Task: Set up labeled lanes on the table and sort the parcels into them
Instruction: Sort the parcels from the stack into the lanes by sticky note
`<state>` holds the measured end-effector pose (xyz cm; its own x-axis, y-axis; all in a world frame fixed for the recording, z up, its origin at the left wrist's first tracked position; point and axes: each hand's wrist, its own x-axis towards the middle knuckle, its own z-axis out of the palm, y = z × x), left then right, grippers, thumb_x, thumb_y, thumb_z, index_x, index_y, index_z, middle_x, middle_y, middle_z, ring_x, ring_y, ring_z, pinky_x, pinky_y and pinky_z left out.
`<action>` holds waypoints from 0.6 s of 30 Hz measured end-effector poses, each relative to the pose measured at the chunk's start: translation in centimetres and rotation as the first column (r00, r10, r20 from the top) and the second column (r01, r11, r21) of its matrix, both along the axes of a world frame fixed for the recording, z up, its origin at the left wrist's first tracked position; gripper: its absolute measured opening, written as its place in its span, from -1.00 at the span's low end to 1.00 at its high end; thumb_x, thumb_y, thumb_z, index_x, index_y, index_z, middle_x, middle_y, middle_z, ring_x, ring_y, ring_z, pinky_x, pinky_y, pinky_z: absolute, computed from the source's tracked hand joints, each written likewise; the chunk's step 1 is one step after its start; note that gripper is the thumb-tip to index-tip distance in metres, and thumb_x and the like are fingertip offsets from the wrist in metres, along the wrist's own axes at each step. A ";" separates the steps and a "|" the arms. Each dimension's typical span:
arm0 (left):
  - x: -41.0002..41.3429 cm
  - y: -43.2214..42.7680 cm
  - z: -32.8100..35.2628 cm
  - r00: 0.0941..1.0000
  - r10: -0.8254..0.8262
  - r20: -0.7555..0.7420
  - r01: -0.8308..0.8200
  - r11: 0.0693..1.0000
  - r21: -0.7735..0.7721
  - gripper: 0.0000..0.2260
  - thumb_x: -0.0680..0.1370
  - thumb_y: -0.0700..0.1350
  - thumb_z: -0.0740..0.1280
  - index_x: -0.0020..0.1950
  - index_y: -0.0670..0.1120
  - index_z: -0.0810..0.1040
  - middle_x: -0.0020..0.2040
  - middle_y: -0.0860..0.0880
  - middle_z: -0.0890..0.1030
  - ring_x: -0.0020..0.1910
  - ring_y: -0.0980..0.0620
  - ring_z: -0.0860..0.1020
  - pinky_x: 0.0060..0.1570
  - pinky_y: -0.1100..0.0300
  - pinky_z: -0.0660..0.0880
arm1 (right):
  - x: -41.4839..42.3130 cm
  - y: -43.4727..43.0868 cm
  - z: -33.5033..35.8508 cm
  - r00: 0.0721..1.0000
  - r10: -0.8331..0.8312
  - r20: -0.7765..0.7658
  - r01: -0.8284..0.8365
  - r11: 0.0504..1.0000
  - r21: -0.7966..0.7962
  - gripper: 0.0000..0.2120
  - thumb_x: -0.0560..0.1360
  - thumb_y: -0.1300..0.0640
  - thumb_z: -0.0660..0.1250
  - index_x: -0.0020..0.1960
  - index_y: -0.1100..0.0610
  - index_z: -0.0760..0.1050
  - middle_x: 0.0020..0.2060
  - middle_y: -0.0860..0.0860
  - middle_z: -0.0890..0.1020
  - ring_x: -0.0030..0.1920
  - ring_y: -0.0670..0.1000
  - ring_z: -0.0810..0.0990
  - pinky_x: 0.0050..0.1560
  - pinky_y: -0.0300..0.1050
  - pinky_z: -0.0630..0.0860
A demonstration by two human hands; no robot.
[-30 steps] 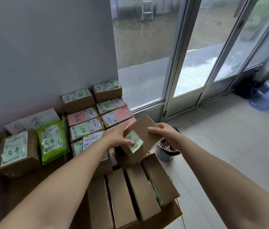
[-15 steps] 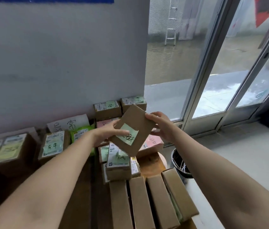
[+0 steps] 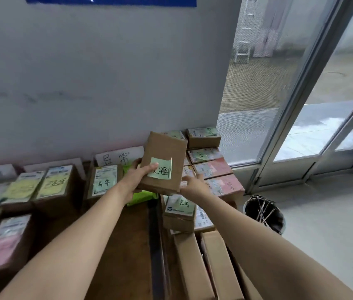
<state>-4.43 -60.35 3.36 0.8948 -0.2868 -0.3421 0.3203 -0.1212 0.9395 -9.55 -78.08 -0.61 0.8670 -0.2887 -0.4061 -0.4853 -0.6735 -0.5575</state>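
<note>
Cardboard parcels with yellow notes (image 3: pixel 39 185) sit in a row at the far left of the wooden table (image 3: pixel 127 245), and a pink-labelled parcel (image 3: pixel 4 245) lies nearer on that side. Further right, a white paper lane sign (image 3: pixel 117 158) leans against the wall behind a parcel with a green note (image 3: pixel 104 182).

At the centre, the left hand (image 3: pixel 135 178) grips a plain brown box (image 3: pixel 166 148), thumb laid across its front and the other fingers hidden behind. The box is held tilted in the air above the table, its green sticky note (image 3: pixel 160 171) facing the camera. The right hand (image 3: pixel 195 184) is at the box's lower right corner. Whether its fingers pinch that corner or only touch it cannot be told.

Right of the hands are stacked parcels with green and pink notes (image 3: pixel 212 167), with a row of unlabelled boxes (image 3: pixel 192 267) nearer.

The step in hand looks like sorting: a labelled parcel is up for reading. The next move calls for matching its note to a lane, then setting it flat among like-marked parcels without knocking over the stack below.
</note>
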 end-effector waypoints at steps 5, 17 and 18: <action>-0.9 3.0 -0.7 0.994 0.111 0.027 -0.109 0.993 -0.054 -0.41 0.40 0.00 0.48 0.37 0.01 0.33 0.15 -0.10 0.60 0.06 -0.10 0.60 0.18 -0.05 0.51 | -0.8 3.0 -0.1 0.996 0.043 -0.084 -0.056 0.986 -0.155 -0.22 0.38 -0.29 0.38 0.50 -0.12 0.17 0.55 0.06 -0.22 0.50 0.32 0.04 0.37 0.35 0.24; -7.4 8.1 0.1 0.920 0.387 0.063 -0.384 0.922 -0.053 -0.46 0.47 0.04 0.41 0.41 0.03 0.31 0.03 0.05 0.55 0.06 0.00 0.48 0.07 0.03 0.39 | -5.3 3.9 1.7 0.992 -0.042 0.116 0.079 0.936 -0.342 -0.43 0.43 -0.19 0.35 0.36 -0.05 0.29 0.54 0.11 -0.01 0.36 0.29 0.34 0.23 0.19 0.41; -8.1 8.4 0.3 0.913 0.400 0.081 -0.397 0.916 -0.055 -0.45 0.47 0.04 0.41 0.42 0.03 0.31 0.08 0.03 0.55 0.06 0.01 0.48 0.05 0.04 0.39 | -5.6 4.1 2.2 0.984 -0.032 0.178 0.094 0.931 -0.352 -0.45 0.43 -0.19 0.33 0.36 -0.06 0.29 0.54 0.11 0.01 0.36 0.29 0.33 0.21 0.18 0.42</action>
<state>-12.51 -51.93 3.62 0.9636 0.0894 -0.2518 0.2497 0.0340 0.9677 -15.16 -73.97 1.63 0.8884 -0.4437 -0.1176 -0.4544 -0.8142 -0.3613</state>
